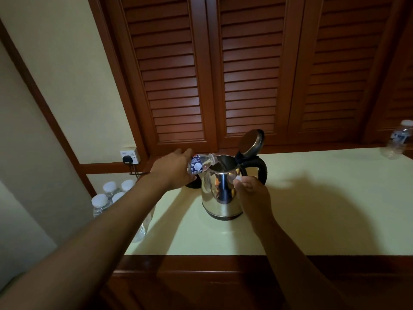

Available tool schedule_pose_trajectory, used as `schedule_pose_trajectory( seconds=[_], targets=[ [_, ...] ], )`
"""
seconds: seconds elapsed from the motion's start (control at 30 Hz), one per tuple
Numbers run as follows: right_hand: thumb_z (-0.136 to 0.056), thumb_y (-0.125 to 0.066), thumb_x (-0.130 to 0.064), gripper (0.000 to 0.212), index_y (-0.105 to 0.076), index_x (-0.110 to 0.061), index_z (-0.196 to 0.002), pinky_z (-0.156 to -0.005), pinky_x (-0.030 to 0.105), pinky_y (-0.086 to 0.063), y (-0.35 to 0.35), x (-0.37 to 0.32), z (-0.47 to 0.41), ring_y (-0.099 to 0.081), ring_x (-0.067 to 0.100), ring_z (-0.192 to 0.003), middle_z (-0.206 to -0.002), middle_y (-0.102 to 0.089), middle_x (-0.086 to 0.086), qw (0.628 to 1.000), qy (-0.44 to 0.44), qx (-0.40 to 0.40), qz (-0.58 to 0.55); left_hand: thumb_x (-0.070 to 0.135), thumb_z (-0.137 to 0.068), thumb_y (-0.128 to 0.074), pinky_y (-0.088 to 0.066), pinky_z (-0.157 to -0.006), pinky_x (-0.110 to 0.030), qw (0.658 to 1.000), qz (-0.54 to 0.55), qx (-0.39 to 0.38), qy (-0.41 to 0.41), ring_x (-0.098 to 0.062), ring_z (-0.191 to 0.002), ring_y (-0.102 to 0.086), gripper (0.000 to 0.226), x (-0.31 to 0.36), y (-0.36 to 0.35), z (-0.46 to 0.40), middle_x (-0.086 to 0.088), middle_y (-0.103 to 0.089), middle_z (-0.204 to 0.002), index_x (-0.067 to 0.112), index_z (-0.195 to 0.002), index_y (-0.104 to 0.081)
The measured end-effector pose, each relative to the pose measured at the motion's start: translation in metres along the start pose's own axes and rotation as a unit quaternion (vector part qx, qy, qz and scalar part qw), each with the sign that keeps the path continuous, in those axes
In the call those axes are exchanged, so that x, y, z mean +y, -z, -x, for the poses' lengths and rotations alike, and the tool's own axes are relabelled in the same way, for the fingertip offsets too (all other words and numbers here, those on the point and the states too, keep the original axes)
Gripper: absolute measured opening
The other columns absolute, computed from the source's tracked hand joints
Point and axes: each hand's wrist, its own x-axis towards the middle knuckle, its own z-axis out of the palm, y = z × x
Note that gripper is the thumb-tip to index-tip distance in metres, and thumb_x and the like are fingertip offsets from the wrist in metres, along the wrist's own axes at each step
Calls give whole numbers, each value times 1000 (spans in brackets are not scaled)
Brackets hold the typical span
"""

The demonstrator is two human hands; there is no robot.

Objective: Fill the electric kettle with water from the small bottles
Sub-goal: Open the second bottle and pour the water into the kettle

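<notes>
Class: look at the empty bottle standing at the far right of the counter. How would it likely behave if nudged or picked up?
The bottle looks clear and empty, so it is probably very light and would tip easily. Its thin plastic walls would likely dent under a firm squeeze. Once on its side, its round body could roll along the counter.

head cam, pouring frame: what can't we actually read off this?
- Water level in the kettle: head view, steel wall hides it.
- Kettle base: mostly behind the left hand and pouring bottle.
- Cap: only a white sliver shows in the right hand.
- Far bottle: blurred at the right edge.
- Bottle pack: left forearm covers part.
</notes>
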Motion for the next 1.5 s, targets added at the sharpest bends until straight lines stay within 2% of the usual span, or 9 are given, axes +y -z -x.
schedule_pose_trajectory(
  seconds=[0.13,0.23,0.33,0.47,0.53,0.67,0.97,1.2,1.5],
  targets=[
    [-94,-50,-24,21,-61,-8,-87,-66,22,-43,1,0,-1,-53,11,-68,-78,-61,5,999,-18,0,-46,44,-78,-70,-51,-79,-38,997,-80,15,-13,-27,-104,-56,64,2,5,-5,-7,-54,-119,23,-130,-39],
    [-93,-51,-25,21,-62,-7,-90,-70,28,-45,0,0,-2,-55,13,-72,-83,-63,7,998,-24,1,-53,43,-79,-67,-44,-86,-40,990,-136,31,-30,-27,-110,-54,60,4,7,-8,-6,-53,-122,25,-129,-40],
    [-95,-50,-24,20,-58,-12,-81,-68,25,-43,0,-3,-4,-52,12,-69,-77,-60,4,999,-6,6,-40,43,-83,-64,-36,-96,-45,977,-206,34,-38,-29,-119,-49,63,7,12,-11,-7,-50,-131,26,-137,-36],
    [-95,-50,-25,26,-50,-23,-69,-67,22,-42,0,-3,-6,-51,5,-66,-72,-56,-3,999,0,8,-33,36,-83,-65,-33,-96,-45,960,-272,48,-55,-27,-119,-47,63,14,19,-13,-6,-48,-132,27,-138,-35],
    [-94,-51,-25,27,-49,-25,-68,-70,25,-44,0,-2,-7,-52,7,-67,-72,-57,-3,999,-2,8,-36,34,-83,-66,-32,-96,-46,957,-278,54,-59,-27,-118,-47,61,16,20,-14,-5,-47,-131,27,-137,-37],
    [-93,-52,-26,24,-51,-24,-69,-67,22,-42,-1,-2,-8,-51,4,-66,-70,-56,-7,999,-3,8,-41,32,-83,-66,-30,-99,-48,956,-280,62,-66,-27,-122,-42,61,17,18,-15,-6,-46,-133,27,-137,-38],
    [-93,-55,-28,16,-57,-20,-79,-64,19,-41,-2,1,-10,-54,4,-68,-71,-59,-8,997,-12,10,-69,23,-85,-64,-13,-112,-57,960,-257,85,-76,-27,-128,-37,64,14,13,-17,-6,-43,-138,27,-141,-34],
    [-93,-53,-29,18,-57,-23,-77,-62,20,-39,-4,4,-13,-54,4,-66,-70,-59,-6,998,-14,10,-56,18,-86,-57,0,-113,-57,951,-260,136,-93,-28,-127,-37,62,8,7,-19,-4,-46,-134,27,-142,-34],
    [-94,-52,-28,17,-58,-21,-80,-62,18,-39,-6,6,-14,-55,5,-68,-71,-60,-6,999,-4,7,-42,19,-87,-56,4,-114,-56,953,-241,156,-100,-28,-128,-37,59,6,3,-17,-5,-48,-133,25,-141,-35]
  ],
)
